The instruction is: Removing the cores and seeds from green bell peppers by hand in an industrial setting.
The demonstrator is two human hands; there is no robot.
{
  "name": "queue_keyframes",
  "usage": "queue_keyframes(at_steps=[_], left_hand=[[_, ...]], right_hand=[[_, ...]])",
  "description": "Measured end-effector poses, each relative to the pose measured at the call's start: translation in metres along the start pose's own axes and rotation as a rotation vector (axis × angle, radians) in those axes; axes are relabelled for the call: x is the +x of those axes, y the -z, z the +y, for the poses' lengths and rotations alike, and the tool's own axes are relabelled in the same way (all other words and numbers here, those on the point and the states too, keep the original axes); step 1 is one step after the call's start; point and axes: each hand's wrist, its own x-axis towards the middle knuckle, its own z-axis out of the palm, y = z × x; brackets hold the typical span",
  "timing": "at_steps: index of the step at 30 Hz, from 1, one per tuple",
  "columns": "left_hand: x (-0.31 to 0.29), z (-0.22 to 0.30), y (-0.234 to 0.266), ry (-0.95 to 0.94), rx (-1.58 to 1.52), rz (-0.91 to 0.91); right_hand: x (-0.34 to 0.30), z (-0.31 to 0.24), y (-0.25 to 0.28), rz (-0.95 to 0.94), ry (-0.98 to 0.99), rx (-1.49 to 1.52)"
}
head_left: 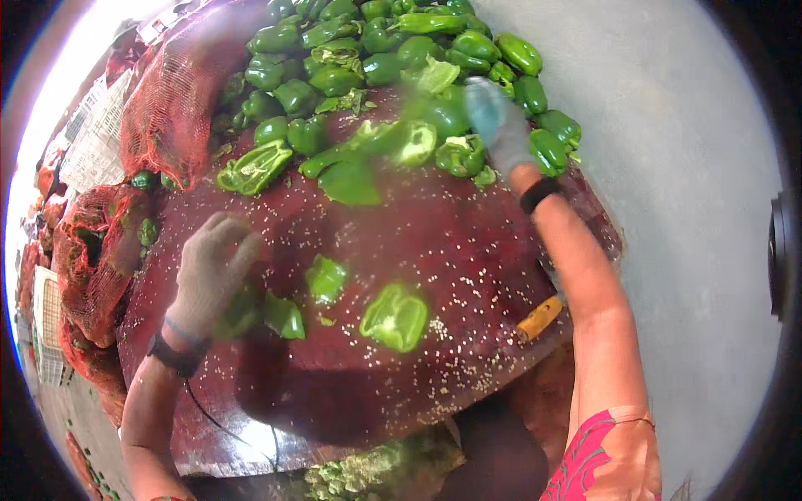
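Observation:
My left hand [209, 271], in a grey knit glove, hovers over the near left of a dark red tabletop [334, 384]. Its thumb is apart from the loosely bent fingers, and no held thing shows between them. A blurred green pepper piece lies just under its wrist side. To its right are cut green pepper pieces [326, 279] and a larger open pepper half [395, 318]. My right hand [494, 121], gloved with a bluish-green area, is at the right of a heap of whole green bell peppers [334, 79]; motion smears its fingers. Cut pepper halves [255, 168] lie along the heap's near edge.
Pale seeds are scattered over the tabletop. A yellow handle [540, 318] rests at the right near edge. Red mesh sacks [96, 263] crowd the left side, beside a white crate [48, 309]. Pale pepper scraps [368, 472] lie below the near edge. Grey floor [677, 167] stretches to the right.

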Motion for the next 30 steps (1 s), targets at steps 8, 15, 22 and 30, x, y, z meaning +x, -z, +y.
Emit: queue_keyframes(at_steps=[8,15,22,30], left_hand=[[0.144,0.002,-0.065,-0.246,0.045,0.167],[0.239,-0.006,-0.123,-0.095,0.079,-0.245],[0.140,-0.040,-0.053,-0.176,0.268,-0.310],[0.060,-0.101,0.039,0.425,-0.543,-0.051]], right_hand=[[0.036,0.094,-0.025,-0.189,-0.345,-0.180],[0.013,-0.001,-0.118,-0.331,-0.053,0.211],[-0.047,-0.113,-0.121,-0.517,0.043,0.461],[0.057,0.045,-0.114,0.006,0.205,-0.061]])
